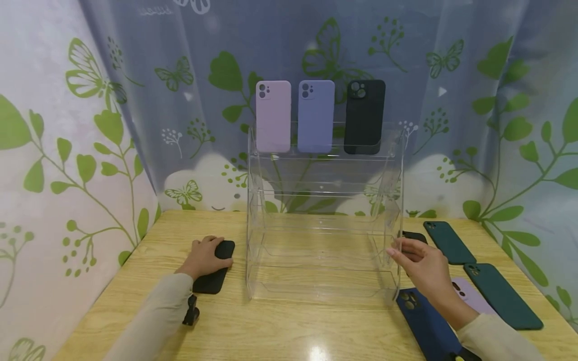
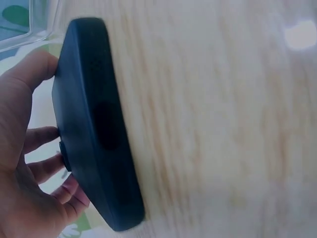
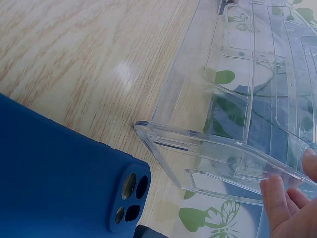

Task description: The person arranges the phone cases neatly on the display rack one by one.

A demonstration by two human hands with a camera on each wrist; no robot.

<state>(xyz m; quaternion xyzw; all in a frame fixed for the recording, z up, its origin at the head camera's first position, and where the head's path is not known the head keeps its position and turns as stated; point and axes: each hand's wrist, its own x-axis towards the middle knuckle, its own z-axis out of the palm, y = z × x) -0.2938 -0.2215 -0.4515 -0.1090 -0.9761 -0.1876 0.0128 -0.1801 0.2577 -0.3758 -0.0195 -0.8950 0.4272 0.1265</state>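
Observation:
A clear stepped display rack [image 1: 323, 269] stands mid-table. My right hand [image 1: 424, 263] pinches the edge of its right side panel between thumb and fingers; the panel [image 3: 198, 136] also shows in the right wrist view. Left of the rack, my left hand [image 1: 206, 256] grips a black phone case [image 1: 215, 279] lying flat. In the left wrist view, the thumb and fingers touch that case [image 2: 84, 114] on its far side. On the top tier a pink case [image 1: 273, 118], a lavender case [image 1: 316, 118] and a black case [image 1: 365, 118] stand upright.
Right of the rack lie a blue case [image 1: 426, 321], a light purple case [image 1: 474, 296], two dark green cases [image 1: 449, 243] and a black case [image 1: 415, 236], partly behind my right hand. A leaf-printed curtain [image 1: 189, 115] hangs close behind the wooden table [image 1: 280, 331].

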